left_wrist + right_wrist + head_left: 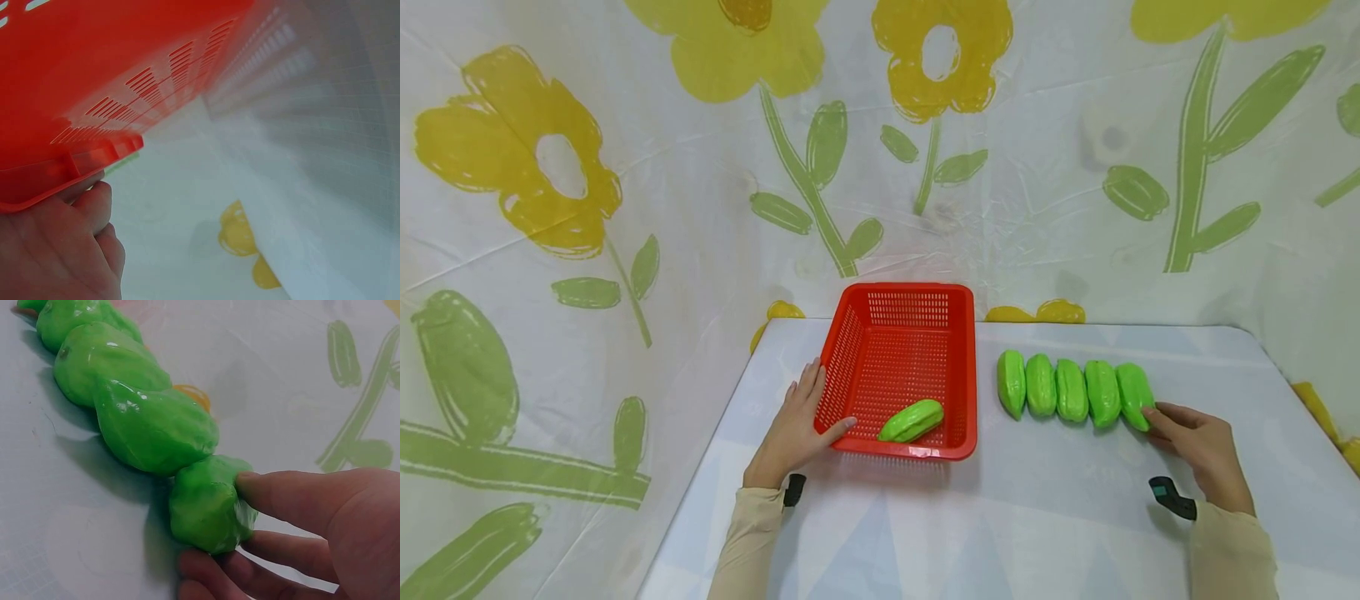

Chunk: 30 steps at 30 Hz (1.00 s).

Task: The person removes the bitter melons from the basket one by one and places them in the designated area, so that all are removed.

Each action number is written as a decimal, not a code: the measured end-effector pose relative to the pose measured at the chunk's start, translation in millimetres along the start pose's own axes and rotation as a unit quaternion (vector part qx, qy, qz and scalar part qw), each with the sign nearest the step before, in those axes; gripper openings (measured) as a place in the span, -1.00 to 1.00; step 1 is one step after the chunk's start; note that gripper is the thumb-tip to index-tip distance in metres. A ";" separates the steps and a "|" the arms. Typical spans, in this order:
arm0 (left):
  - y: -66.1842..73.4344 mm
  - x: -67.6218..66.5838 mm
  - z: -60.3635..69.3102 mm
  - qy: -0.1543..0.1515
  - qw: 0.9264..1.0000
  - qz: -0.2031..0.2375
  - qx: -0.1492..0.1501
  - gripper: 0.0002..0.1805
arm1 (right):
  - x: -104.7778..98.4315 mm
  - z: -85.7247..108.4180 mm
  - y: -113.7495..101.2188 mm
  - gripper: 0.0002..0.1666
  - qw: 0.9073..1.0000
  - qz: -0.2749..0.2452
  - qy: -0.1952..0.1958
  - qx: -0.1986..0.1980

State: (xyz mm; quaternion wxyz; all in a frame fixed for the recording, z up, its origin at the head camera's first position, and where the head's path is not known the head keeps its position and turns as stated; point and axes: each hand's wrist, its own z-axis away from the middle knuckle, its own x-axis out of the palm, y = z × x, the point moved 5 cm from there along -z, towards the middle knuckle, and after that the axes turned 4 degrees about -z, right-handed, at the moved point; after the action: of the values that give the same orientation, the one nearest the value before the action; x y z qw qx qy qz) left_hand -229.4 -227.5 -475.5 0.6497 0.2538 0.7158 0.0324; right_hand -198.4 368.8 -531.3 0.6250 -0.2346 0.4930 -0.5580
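The left hand (pixel 792 431) holds the near left corner of a red plastic basket (pixel 967 375), thumb over the rim and fingers along the outside. In the left wrist view, its fingers (pixel 94 206) lie beneath the rim. One glossy green star fruit (pixel 912 421), ridged lengthwise, lies inside near the front wall. To the right, several similar star fruits (pixel 1071 390) form a side-by-side row on the table. The right hand (pixel 1198 446) pinches the rightmost star fruit (pixel 209 503) at its near end, thumb on top and other fingers lower down.
The pale patterned table (pixel 1037 533) carries the basket at left centre and the row at right. A white curtain (pixel 1037 208) with yellow flowers hangs behind the table and along its left side. A dark wrist device (pixel 1172 498) shows beside the right wrist.
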 end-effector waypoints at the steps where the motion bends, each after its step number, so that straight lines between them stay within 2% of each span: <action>1: 0.0 -0.1 0.0 0.000 1.000 0.000 0.000 0.18 | -0.3 0.3 -0.6 0.17 1.000 0.004 0.001 0.002; 7: 0.0 0.1 -0.1 -0.001 1.000 -0.003 0.003 0.17 | -5.6 3.4 -2.4 0.13 1.000 0.022 0.017 -0.004; 15: -0.1 0.1 -0.1 -0.003 1.000 -0.001 -0.002 0.18 | -14.9 9.3 -4.4 0.13 0.999 0.012 0.040 0.018; 22: -0.2 0.0 -0.2 -0.004 1.000 0.001 -0.004 0.18 | -12.8 14.8 -18.2 0.08 0.997 0.032 0.066 -0.013; 30: -0.2 0.0 -0.4 -0.006 1.000 0.000 -0.005 0.18 | -7.5 28.2 -39.0 0.00 0.995 0.016 0.090 -0.047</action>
State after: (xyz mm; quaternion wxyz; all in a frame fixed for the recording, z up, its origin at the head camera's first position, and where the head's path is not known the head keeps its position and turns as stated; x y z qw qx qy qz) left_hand -229.8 -227.6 -475.5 0.6552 0.2506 0.7119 0.0347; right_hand -191.1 358.1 -484.4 0.5751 -0.2047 0.5768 -0.5428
